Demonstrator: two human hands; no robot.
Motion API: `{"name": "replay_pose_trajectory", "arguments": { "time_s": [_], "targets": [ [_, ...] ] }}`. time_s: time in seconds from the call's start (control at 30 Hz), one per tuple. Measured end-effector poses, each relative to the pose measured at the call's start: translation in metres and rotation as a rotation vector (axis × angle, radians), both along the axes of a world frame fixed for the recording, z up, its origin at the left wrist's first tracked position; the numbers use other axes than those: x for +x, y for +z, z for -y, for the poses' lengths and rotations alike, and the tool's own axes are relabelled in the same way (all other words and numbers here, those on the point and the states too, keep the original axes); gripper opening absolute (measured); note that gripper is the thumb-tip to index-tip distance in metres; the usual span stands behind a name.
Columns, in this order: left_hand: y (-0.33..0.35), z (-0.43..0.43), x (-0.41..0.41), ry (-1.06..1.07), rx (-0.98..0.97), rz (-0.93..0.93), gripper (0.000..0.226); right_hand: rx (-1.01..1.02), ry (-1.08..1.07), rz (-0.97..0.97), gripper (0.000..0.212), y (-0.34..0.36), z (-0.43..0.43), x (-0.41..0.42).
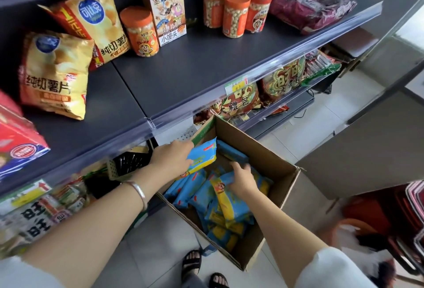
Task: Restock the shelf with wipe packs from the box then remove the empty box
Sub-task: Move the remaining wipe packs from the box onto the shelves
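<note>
Blue film pack (203,155) gripped by its end in left hand (171,156), at box's (275,166) far-left corner. Right hand (241,178) curled round second pack (229,205) inside box. Looks light, squashy, slippery; best pinched across short edge. Shelf (183,74) above.

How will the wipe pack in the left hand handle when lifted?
Probably soft: the wipe pack looks slightly bowed in the left hand. Likely light, since one hand holds it by an end. The glossy film may be slippery. It is flat, so unlikely to roll.
</note>
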State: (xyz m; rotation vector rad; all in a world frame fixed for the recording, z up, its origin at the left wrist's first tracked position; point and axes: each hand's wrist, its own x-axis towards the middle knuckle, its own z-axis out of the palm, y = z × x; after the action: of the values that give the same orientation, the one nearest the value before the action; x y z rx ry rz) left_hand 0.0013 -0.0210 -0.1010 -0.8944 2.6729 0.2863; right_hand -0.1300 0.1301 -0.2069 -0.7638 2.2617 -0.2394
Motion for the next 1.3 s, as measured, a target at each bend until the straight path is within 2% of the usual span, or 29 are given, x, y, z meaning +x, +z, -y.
{"name": "replay_pose_trajectory", "arguments": {
  "time_s": [0.13,0.23,0.37,0.5,0.63,0.83,1.03,1.17,1.3],
  "targets": [
    [-0.007,0.001,-0.007,-0.017,0.034,-0.001,0.016,0.15,-0.097,-0.085,0.073,-0.003,-0.016,0.004],
    [-0.011,0.001,-0.011,-0.038,0.064,-0.006,0.014,0.213,-0.16,-0.014,0.065,-0.004,-0.018,0.003],
    [-0.01,-0.002,-0.015,-0.054,0.059,-0.001,0.012,0.178,-0.15,0.082,0.04,0.001,-0.014,0.001],
    [0.008,-0.004,-0.016,-0.044,0.037,-0.007,0.014,0.07,-0.125,0.097,0.035,0.022,-0.012,0.001],
    [0.05,-0.005,-0.016,-0.007,0.006,-0.084,0.016,-0.11,-0.128,0.052,0.031,0.073,-0.009,-0.009],
    [0.146,-0.01,0.004,0.118,-0.096,-0.342,0.017,-0.544,-0.22,-0.011,0.048,0.183,0.003,-0.023],
    [0.245,-0.022,0.047,0.28,-0.262,-0.735,0.027,-1.062,-0.206,0.061,0.013,0.284,0.017,-0.005],
    [0.299,-0.02,0.09,0.338,-0.355,-0.921,0.028,-1.307,-0.119,0.15,0.014,0.344,0.038,0.025],
    [0.341,-0.005,0.144,0.433,-0.455,-1.075,0.037,-1.441,0.036,0.176,0.017,0.396,0.065,0.06]
  ]
}}
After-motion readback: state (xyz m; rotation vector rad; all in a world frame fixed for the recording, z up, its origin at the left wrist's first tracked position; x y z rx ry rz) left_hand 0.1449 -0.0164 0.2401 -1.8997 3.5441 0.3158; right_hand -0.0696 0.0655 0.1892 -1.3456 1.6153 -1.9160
